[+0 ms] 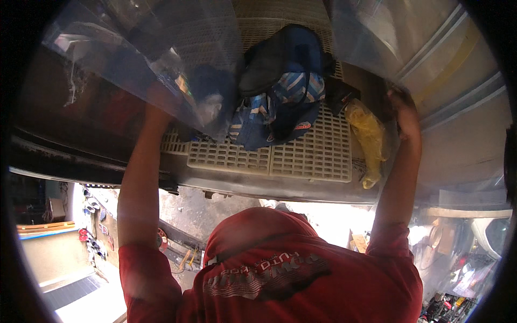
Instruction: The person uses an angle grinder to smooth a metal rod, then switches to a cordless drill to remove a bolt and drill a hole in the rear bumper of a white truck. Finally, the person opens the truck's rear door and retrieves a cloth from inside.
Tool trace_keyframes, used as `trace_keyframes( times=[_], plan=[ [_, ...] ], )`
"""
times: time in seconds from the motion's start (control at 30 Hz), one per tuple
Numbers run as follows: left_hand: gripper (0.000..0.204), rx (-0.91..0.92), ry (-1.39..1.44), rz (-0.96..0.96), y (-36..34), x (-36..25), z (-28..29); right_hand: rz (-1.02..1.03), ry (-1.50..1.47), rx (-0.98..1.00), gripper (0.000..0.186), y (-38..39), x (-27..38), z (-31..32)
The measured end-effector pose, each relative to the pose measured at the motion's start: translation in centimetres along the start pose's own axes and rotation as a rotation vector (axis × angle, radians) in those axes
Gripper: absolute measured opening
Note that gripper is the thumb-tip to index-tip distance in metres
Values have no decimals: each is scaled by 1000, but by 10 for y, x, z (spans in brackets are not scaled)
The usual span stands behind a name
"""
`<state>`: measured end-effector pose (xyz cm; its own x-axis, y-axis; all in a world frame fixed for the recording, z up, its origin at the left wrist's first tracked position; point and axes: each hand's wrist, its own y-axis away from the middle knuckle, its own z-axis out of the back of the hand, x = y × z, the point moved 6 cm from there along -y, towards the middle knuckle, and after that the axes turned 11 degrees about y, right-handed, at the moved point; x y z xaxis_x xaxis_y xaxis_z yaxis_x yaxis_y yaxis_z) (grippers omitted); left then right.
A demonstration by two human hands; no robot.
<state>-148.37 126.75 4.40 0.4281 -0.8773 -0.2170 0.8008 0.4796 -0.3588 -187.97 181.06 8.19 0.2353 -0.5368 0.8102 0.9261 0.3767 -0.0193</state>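
Note:
My left hand reaches up on the left, behind a hanging clear plastic sheet that blurs its fingers. On the right, my right hand has its fingers curled at the edge of another clear plastic sheet. Between my arms lies a dark blue bag with a light blue and white pattern, resting on cream slotted plastic mats. Beside my right wrist is a crumpled yellow plastic bag. Next to it sits a small dark item, its kind unclear.
A dark ledge edge runs in front of the mats. Below, at left, several pairs of footwear lie on the ground near a pale step. Cluttered small items show at lower right, through plastic. Ribbed panels rise beside my right arm.

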Motion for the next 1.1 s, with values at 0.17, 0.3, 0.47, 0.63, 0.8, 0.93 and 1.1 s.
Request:
trace_keyframes(
  times=[0.17, 0.3, 0.47, 0.63, 0.8, 0.93, 1.1],
  plan=[
    [36, 83, 42, 145, 36, -14, 26, -21, 221, 594, 68, 53, 23, -73],
    [37, 142, 107, 151, 43, -19, 27, 27, 72, 631, 75, 60, 28, -117],
    [38, 247, 24, 328, 71, -16, 36, 203, 693, 139, 66, -21, 28, -118],
    [38, 254, 50, 292, 64, -24, 19, 140, 882, 234, 59, -134, -83, -129],
    [37, 234, 57, 249, 62, -42, 10, 66, 812, 310, 56, -135, -99, -131],
    [37, 221, 70, 233, 71, -44, 11, 39, 771, 373, 55, -134, -102, -131],
    [37, 217, 90, 215, 80, -40, 18, -9, 707, 463, 53, -126, -91, -133]
  ],
)
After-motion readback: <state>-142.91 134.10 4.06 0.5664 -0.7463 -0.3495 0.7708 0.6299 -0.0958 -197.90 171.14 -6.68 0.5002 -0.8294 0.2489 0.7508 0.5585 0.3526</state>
